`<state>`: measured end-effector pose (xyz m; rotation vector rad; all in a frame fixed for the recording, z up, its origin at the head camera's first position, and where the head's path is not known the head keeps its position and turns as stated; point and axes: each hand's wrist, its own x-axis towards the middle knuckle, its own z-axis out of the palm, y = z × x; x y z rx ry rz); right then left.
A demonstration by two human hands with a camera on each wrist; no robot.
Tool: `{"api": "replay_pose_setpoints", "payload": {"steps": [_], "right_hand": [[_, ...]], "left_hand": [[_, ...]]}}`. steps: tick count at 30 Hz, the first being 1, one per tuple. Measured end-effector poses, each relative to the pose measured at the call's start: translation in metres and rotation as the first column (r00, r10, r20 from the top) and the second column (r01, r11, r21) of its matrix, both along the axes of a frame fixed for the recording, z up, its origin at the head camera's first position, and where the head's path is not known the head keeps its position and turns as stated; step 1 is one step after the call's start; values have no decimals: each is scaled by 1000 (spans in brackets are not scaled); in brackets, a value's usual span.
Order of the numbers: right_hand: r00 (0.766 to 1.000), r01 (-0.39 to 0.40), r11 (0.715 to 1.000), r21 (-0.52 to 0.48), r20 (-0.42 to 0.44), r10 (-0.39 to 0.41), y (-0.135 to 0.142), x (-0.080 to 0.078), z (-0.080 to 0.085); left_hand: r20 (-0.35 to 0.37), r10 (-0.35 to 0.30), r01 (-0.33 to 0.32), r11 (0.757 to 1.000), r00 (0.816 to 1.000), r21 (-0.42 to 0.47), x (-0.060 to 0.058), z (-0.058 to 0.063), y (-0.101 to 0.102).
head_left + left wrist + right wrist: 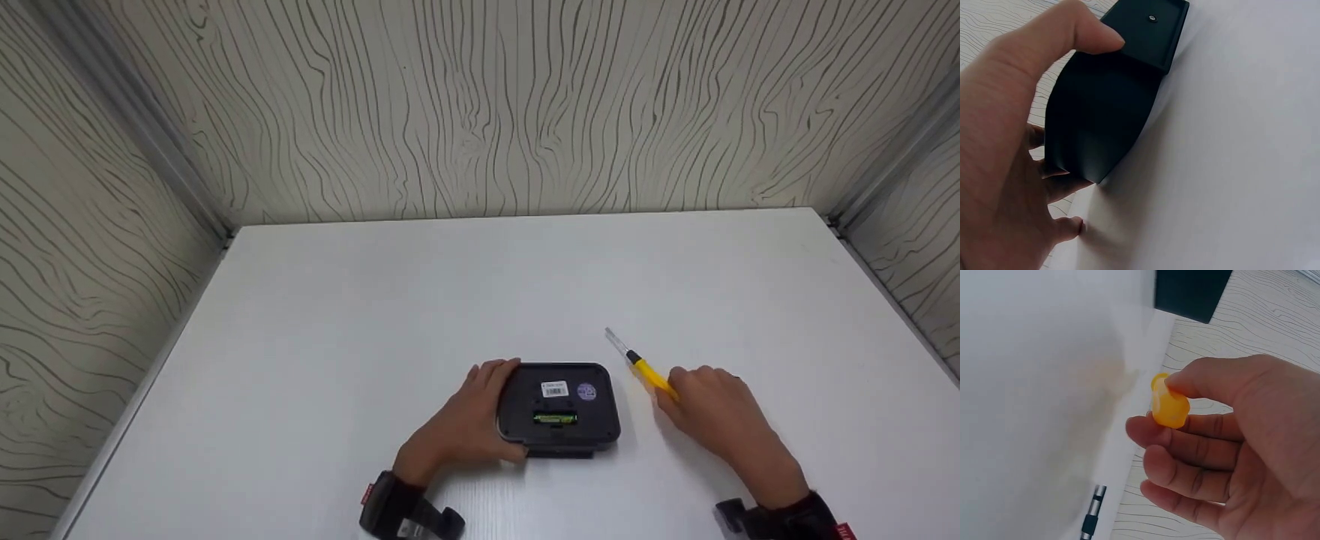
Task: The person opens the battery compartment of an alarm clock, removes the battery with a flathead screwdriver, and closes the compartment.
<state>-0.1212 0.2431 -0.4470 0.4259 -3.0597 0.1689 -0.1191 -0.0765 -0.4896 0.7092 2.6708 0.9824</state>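
A black battery-powered device (517, 405) shows its back, with a white barcode label, a round purple sticker and an open compartment holding a green battery (555, 418). My left hand (472, 420) grips its left end; in the left wrist view the thumb (1100, 36) presses on one face and the fingers reach behind the far side. To the right of the device, my right hand (716, 409) holds a screwdriver (651, 376) by its yellow handle between thumb and index finger. Its shaft points away, up and to the left. The right wrist view shows the handle's butt end (1171, 408).
Both hands are over the near part of a white table (360, 300). Wood-grain patterned panels (480, 112) enclose it at the back and sides, with grey metal posts (150, 112) at the corners. Black camera straps (397, 506) circle the wrists.
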Motion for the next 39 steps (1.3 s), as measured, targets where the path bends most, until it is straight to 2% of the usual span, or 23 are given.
{"api": "replay_pose_setpoints", "payload": {"steps": [7, 17, 26, 30, 34, 39], "right_hand": [[998, 1, 997, -81, -62, -6, 4, 4, 17], [994, 1, 988, -156, -106, -18, 6, 11, 39], [987, -84, 941, -328, -161, 32, 8, 17, 49], [970, -140, 926, -352, -235, 58, 7, 21, 53], [941, -212, 904, -370, -327, 87, 6, 25, 57], [921, -263, 886, -382, -374, 111, 3, 30, 63]], "left_hand": [[-7, -5, 5, 1000, 1000, 11, 0, -1, -2], [-1, -6, 6, 1000, 1000, 19, 0, -1, -2], [4, -3, 3, 1000, 1000, 22, 0, 0, -1], [10, -4, 3, 1000, 1000, 28, 1, 1, -1], [11, 0, 0, 1000, 1000, 27, 0, 0, -1], [8, 4, -4, 1000, 1000, 25, 0, -1, -1]]}}
